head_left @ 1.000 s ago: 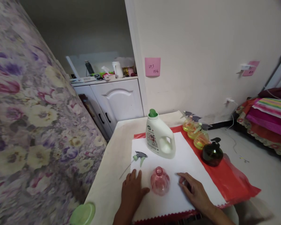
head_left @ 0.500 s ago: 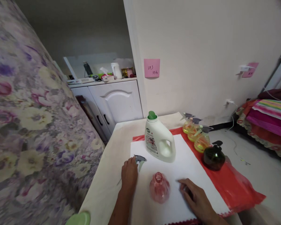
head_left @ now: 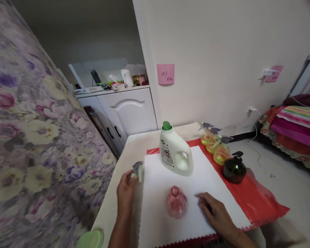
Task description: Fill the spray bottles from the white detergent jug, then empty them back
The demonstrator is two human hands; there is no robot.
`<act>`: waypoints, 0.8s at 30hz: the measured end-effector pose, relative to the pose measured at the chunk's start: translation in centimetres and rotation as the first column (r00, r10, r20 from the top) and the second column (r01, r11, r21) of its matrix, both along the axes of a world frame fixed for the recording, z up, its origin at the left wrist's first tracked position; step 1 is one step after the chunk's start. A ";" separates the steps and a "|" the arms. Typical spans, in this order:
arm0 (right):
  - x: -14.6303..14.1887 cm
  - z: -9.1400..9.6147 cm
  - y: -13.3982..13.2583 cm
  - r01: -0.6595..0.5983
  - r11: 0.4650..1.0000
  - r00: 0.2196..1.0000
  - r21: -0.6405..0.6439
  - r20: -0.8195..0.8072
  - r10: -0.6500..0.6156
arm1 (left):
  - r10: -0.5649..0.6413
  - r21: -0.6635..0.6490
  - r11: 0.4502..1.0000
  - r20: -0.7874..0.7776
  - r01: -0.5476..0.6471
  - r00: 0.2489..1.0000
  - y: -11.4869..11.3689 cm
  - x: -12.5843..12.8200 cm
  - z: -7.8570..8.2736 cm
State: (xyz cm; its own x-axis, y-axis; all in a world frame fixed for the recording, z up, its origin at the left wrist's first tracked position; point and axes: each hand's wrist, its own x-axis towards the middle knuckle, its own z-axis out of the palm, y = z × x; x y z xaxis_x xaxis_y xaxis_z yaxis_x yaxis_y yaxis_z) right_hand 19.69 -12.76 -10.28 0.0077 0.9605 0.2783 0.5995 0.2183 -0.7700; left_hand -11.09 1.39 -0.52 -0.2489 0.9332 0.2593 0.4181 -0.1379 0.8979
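My left hand (head_left: pixel 126 190) is closed on a grey and pale-green spray-trigger head (head_left: pixel 137 169), held just off the left edge of the white cloth (head_left: pixel 204 175). A pink clear bottle (head_left: pixel 176 202) with an open neck stands on the cloth between my hands. My right hand (head_left: pixel 215 212) lies flat on the cloth to the right of the bottle, fingers stretched out and holding nothing. Behind the bottle stands a white detergent jug (head_left: pixel 175 152) with a green cap.
Three yellow spray bottles (head_left: pixel 214 144) and a dark green one (head_left: pixel 234 167) stand in a row on the red sheet (head_left: pixel 258 199) at the right. A green lid (head_left: pixel 91 238) lies at the table's near left corner. A floral curtain hangs at the left; a white cabinet (head_left: pixel 126 112) stands behind.
My left hand reached forward to the spray-trigger head lying on the cloth, closed on it and lifted it to the left, off the cloth. My right hand has stayed flat.
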 end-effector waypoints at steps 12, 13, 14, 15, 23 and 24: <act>-0.1 -0.1 0.1 0.021 0.998 0.999 0.062 0.038 -0.023 | -0.284 0.220 0.958 0.808 0.183 0.516 -7.1 5.2 7.4; -0.1 -0.1 0.1 0.022 0.998 0.999 0.065 0.039 -0.025 | -0.309 0.276 0.951 0.797 0.143 0.519 -7.2 5.8 8.1; -0.2 0.0 0.1 0.023 0.997 0.999 0.067 0.041 -0.026 | -0.331 0.325 0.939 0.775 0.109 0.538 -7.3 6.5 8.6; -0.2 0.1 0.1 0.024 0.997 0.999 0.069 0.043 -0.027 | -0.343 0.366 0.927 0.745 0.079 0.573 -7.4 7.2 9.1; -0.2 0.3 0.1 0.031 0.997 0.998 0.077 0.053 -0.035 | -0.305 0.329 0.931 0.470 0.156 0.829 -6.8 10.9 7.3; -0.2 0.4 0.1 0.031 0.997 0.998 0.077 0.052 -0.035 | -0.297 0.317 0.935 0.460 0.158 0.837 -6.5 10.9 6.7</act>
